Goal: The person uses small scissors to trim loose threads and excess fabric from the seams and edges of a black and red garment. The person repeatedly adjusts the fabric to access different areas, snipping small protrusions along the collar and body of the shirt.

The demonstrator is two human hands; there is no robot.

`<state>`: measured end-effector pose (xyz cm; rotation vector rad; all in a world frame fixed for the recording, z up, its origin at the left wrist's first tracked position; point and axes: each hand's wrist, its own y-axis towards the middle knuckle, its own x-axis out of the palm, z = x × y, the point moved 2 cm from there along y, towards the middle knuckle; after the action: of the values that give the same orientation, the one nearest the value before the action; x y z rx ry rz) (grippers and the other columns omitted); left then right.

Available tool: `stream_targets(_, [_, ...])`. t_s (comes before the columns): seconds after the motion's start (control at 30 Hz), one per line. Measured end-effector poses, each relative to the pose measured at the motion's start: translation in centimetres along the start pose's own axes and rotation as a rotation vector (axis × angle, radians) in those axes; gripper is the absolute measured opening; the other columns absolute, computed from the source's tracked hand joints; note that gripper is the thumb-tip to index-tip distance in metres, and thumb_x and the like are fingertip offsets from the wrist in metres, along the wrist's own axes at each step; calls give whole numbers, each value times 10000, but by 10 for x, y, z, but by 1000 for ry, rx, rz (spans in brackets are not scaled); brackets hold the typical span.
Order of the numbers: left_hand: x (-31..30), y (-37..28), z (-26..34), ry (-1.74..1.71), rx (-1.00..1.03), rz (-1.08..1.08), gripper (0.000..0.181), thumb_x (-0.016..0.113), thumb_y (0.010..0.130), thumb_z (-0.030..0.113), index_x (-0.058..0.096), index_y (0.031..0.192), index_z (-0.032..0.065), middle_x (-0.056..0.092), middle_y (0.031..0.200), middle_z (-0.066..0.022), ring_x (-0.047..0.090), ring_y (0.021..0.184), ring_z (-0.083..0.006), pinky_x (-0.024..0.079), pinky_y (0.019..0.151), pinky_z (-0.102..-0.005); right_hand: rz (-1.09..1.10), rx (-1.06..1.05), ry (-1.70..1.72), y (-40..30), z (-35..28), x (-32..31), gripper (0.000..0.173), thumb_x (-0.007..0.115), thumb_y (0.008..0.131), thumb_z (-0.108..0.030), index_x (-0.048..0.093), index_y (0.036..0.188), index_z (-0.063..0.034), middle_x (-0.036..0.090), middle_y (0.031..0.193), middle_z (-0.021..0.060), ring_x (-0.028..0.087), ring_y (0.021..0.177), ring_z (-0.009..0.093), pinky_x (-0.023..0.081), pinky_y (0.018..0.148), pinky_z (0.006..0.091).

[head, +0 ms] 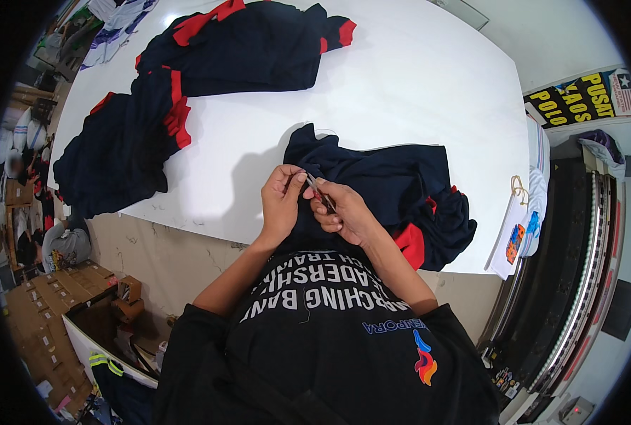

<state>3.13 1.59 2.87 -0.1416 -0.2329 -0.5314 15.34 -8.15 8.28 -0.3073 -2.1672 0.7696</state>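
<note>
My right hand (339, 207) is closed around a small pair of thread snips (320, 195), their blades pointing up and left. The snips' tips meet the fingertips of my left hand (283, 199), where thumb and forefinger pinch something too small to make out, perhaps the fabric's edge or a thread. Under and beyond both hands, a navy garment (384, 170) with red trim lies crumpled at the near edge of the white table (230, 133). A loose thread curls at its far edge.
More navy garments with red trim lie on the table, one at the far side (241, 53) and one at the left (119, 149). Tags (506, 239) hang by the right edge, near a large machine (570, 265). Cardboard (44, 319) and a seated person (66, 244) are at left.
</note>
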Motion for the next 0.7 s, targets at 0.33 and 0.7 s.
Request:
stream_targets(0.33, [-2, -1, -3, -30, 23, -16, 84, 662, 1064, 61, 615, 1046, -7, 701, 940, -39, 639, 874, -80, 520, 832, -240, -31, 17, 42, 6, 0, -2, 374, 461, 1136, -382, 645, 1052, -68, 475, 700, -31, 317, 464, 47, 235, 406, 215])
stream_targets(0.7, [1, 0, -2, -47, 41, -57, 63, 623, 1073, 22, 591, 1022, 2, 680, 894, -44, 645, 836, -94, 528, 811, -248, 12, 14, 59, 12, 3, -4, 304, 512, 1113, -362, 611, 986, -105, 438, 695, -62, 299, 475, 44, 221, 414, 220])
